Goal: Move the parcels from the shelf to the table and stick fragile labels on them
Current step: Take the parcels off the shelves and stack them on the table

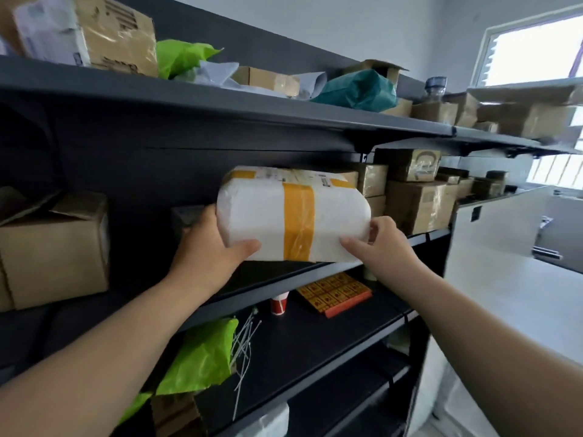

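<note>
Left hand [211, 247] and right hand [378, 244] gripped the white parcel [293, 216] by its ends, fingers [375, 231] curled round it, just above the middle shelf [271, 275]. Risk: the slick wrap could slip, or it clips the neighbouring boxes [416, 203] swinging to the desk [504, 294].

Nothing legible anywhere. The shipping label [315, 178] on the parcel [293, 216] is a blur. Dark print lines on the top box [116, 29], left end of the top shelf [189, 99], are unreadable. The round emblem on the brown box [424, 165] and the red-and-yellow sticker sheet [336, 293] have marks too small to read.
</note>
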`<state>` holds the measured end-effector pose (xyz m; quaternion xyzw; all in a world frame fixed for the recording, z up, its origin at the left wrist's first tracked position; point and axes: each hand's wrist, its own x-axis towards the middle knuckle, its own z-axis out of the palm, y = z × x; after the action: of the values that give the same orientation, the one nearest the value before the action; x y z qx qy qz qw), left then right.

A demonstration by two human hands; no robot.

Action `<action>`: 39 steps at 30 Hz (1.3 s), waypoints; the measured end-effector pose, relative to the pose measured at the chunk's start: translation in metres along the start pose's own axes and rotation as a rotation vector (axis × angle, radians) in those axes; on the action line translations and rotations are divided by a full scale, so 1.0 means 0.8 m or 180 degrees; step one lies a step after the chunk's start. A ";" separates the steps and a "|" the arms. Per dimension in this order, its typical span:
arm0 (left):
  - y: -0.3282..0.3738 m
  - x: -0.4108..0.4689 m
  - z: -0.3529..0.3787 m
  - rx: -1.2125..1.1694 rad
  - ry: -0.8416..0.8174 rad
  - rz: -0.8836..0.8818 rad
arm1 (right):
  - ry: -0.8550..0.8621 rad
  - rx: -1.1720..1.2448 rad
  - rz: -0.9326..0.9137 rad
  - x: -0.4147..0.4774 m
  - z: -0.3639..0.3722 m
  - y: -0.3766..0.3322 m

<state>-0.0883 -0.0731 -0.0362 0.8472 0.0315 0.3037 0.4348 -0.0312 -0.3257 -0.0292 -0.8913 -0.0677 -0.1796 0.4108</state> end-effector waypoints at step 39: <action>0.304 -0.218 0.568 -0.0760 -0.1879 0.0171 | 0.0850 -0.0564 0.1213 -0.131 -0.447 0.507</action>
<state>-0.0353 -0.6052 -0.1356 0.8422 -0.1542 0.0577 0.5134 -0.1144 -0.8586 -0.1416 -0.8888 0.1724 -0.2203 0.3629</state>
